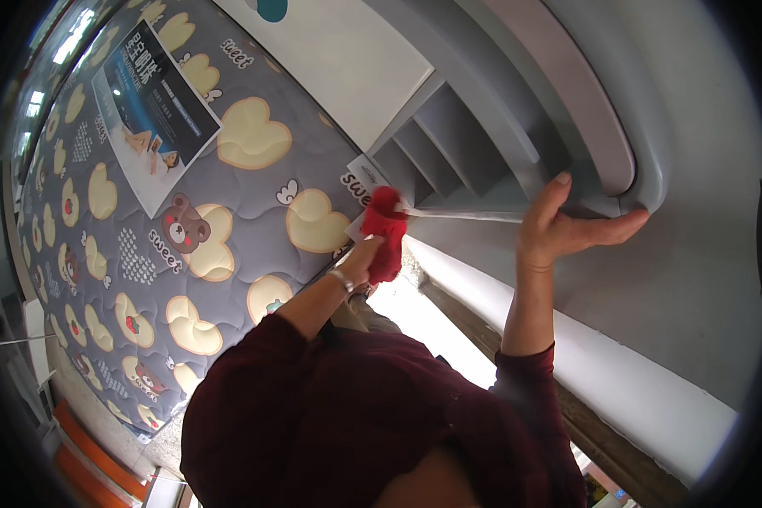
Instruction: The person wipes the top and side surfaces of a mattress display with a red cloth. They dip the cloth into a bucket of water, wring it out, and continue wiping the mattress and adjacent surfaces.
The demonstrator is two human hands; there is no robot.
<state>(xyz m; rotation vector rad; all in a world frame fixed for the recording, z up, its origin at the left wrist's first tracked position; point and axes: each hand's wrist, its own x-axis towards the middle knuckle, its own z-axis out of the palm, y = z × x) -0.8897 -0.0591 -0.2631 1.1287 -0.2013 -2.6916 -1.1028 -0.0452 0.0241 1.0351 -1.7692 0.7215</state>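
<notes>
A red cloth is bunched in my left hand, at the corner of a bed between the mattress and a grey headboard unit. My right hand rests with thumb and fingers spread on the rounded lower end of the grey headboard frame, beside its pinkish padded panel. Nothing shows in its grasp. Between the hands runs the pale lower edge of the shelf unit, with grey open compartments above it. The top of the red cloth is slightly blurred.
The grey mattress with hearts and bears fills the left side. A printed poster lies on it. A white panel adjoins the mattress and shelves. A white wall base runs at the lower right. Orange pieces stand at the lower left.
</notes>
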